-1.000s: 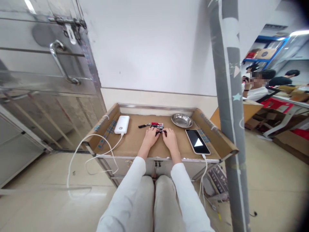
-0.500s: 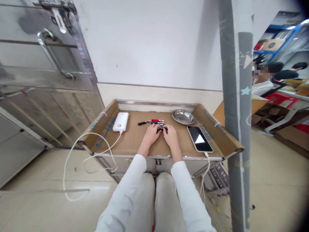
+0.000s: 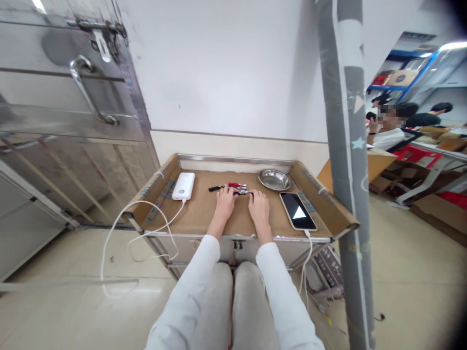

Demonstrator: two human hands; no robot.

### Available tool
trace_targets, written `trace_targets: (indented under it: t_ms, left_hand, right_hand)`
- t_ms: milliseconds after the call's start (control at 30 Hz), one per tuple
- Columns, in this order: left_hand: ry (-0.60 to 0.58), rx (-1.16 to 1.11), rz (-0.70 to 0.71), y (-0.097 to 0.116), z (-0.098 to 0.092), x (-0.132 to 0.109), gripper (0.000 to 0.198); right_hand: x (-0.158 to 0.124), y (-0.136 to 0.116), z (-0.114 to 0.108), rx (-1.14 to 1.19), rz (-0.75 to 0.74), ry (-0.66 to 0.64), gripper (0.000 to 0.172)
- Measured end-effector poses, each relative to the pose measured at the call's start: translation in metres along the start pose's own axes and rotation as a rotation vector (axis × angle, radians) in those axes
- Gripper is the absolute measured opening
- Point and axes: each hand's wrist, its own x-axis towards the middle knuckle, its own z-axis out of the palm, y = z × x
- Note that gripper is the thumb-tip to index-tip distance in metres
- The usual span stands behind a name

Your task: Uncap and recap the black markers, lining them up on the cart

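Note:
My left hand [image 3: 224,206] rests on the brown cardboard-covered tabletop [image 3: 204,214], its fingers closed at the left end of a dark pen-like stick [image 3: 241,193] with a silvery part. At the stick's right end are the curled fingertips of my right hand [image 3: 260,209]. The stick lies crosswise between both hands, its ends partly hidden by my fingers. Just beyond it are a red pen-like stick [image 3: 237,185] and a black one [image 3: 214,188], close to my left fingertips. Others beside them are too small to make out.
A white power bank [image 3: 183,186] with a cable lies at the left. On the right are a shallow steel bowl [image 3: 274,180] and a phone [image 3: 298,212] on a cable. Raised cardboard edges flank the top; a grey wrapped pole [image 3: 346,146] stands at the right. People sit beyond.
My hands have moved apart slightly, and more of the dark stick shows between them, now nearer the other sticks. The camera view has shifted a little.

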Motion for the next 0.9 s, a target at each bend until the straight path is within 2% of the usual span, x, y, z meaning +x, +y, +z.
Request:
trace_targets:
  t_ms: [167, 267, 400, 533, 633, 800, 900]
  left_hand:
    - [-0.012, -0.046, -0.009, 0.002, -0.004, -0.001, 0.02]
    - [-0.014, -0.103, 0.017, 0.002, -0.006, -0.002, 0.019]
    - [-0.026, -0.147, 0.045, 0.001, -0.006, -0.002, 0.021]
    - [0.024, -0.094, 0.014, 0.0, -0.004, -0.001, 0.024]
    - [0.099, -0.017, -0.075, 0.0, -0.004, -0.002, 0.026]
    - [0.201, 0.163, -0.361, 0.0, -0.004, -0.006, 0.03]
    - [0.213, 0.219, -0.416, 0.0, -0.002, -0.008, 0.034]
  right_hand:
    - [0.0, 0.002, 0.0, 0.067, -0.023, -0.002, 0.025]
    - [0.001, 0.004, 0.002, 0.243, -0.068, 0.002, 0.029]
    - [0.001, 0.004, 0.007, 0.475, -0.165, -0.02, 0.042]
    - [0.001, 0.002, 0.01, 0.507, -0.178, -0.038, 0.05]
    - [0.001, 0.003, 0.011, 0.44, -0.18, -0.037, 0.048]
    - [0.001, 0.008, 0.015, 0.282, -0.176, -0.045, 0.032]
    - [0.0, 0.009, 0.017, 0.243, -0.201, -0.059, 0.027]
